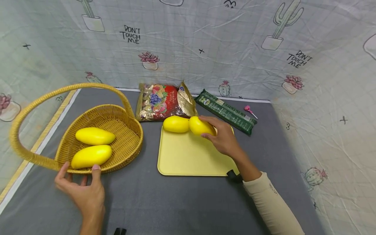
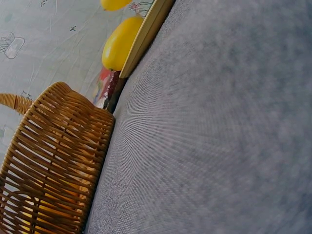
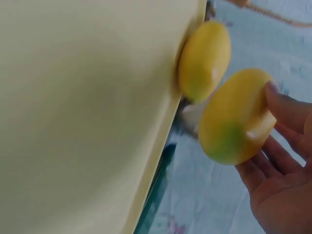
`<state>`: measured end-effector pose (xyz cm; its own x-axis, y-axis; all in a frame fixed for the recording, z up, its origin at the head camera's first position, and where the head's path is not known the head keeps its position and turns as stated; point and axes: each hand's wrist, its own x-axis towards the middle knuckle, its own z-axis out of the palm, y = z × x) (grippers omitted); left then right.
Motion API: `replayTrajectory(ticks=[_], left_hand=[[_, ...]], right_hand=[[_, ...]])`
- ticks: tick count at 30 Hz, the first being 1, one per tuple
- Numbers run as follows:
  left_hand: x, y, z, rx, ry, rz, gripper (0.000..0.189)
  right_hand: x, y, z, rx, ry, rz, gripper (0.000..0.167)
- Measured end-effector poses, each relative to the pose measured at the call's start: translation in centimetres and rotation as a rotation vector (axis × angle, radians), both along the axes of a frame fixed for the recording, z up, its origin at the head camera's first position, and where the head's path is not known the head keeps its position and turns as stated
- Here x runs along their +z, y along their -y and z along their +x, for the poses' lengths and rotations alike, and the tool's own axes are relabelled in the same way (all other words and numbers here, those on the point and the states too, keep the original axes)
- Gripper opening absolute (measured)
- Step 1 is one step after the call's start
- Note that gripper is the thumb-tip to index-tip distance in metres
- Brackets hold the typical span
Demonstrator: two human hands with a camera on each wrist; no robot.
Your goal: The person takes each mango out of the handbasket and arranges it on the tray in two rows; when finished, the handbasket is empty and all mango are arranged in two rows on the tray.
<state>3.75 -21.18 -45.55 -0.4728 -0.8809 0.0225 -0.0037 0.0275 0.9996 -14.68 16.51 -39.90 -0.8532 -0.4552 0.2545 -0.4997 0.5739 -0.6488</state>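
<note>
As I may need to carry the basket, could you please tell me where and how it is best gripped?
Probably by the middle of its handle, coming from above: it arches over the basket from rim to rim and looks slim enough to close fingers round. Two yellow fruits lie inside, so lifting it level seems wise.

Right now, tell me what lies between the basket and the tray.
In the head view, only bare grey cloth lies between the basket and the tray; the candy bag lies beyond that gap.
</note>
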Motion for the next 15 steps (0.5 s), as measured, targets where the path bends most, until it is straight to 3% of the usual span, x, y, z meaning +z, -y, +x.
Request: replayTrajectory(ticks=[8,15], left_hand=[[0.0,0.0,0.0,-0.005,0.014,-0.01,0.073],[-0.2,0.1,0.0,-0.004,-0.001,-0.015,0.074]], right_hand=[[-1.1,-3.1,-1.9,-0.017,0.048,0.072,0.063],[-1.7,-4.0,-3.0,0.006,0.078,0.143,0.061]])
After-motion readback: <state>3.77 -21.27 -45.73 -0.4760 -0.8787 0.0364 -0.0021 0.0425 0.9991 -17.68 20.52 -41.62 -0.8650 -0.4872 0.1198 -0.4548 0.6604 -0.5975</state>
